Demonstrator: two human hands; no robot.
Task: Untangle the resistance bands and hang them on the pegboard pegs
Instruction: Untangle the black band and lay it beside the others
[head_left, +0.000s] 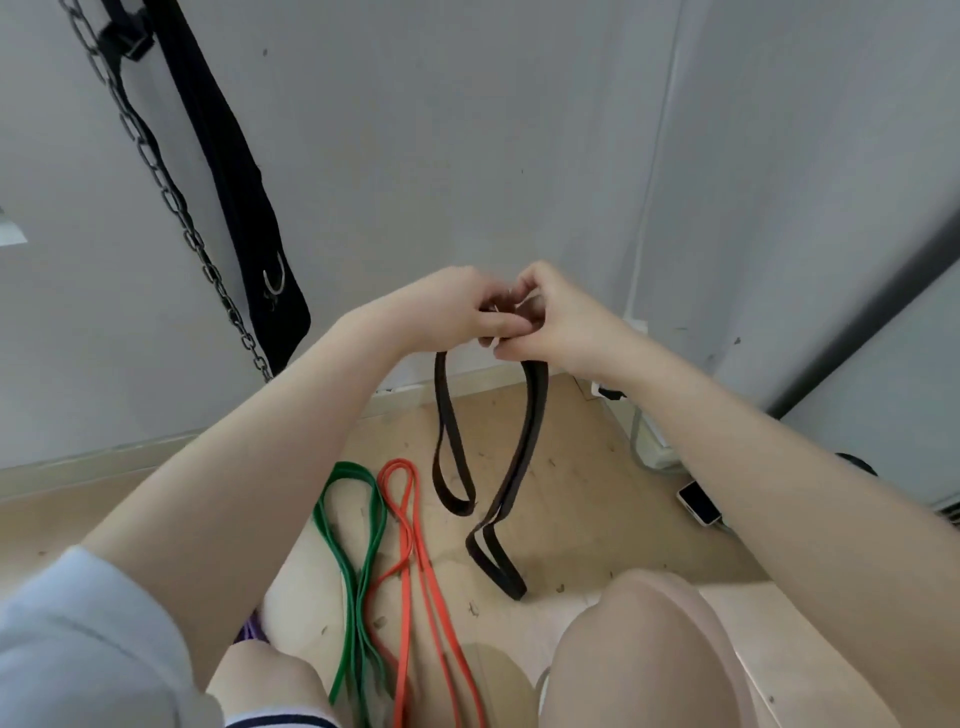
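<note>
A black resistance band (522, 452) hangs in folded loops from both my hands, its lower loop reaching the floor. My left hand (457, 309) and my right hand (556, 319) are pressed together at chest height, both pinching the top of the black band. On the wooden floor below lie a green band (358, 551) and an orange band (410, 561), side by side and doubled over. A bit of a purple band (252, 630) peeks out under my left arm. No pegboard or pegs are in view.
A black chain (156, 171) and a black strap (234, 171) with a metal hook hang on the grey wall at left. A phone (700, 502) lies on the floor at right near a white power strip (652, 441). My knees fill the bottom of the view.
</note>
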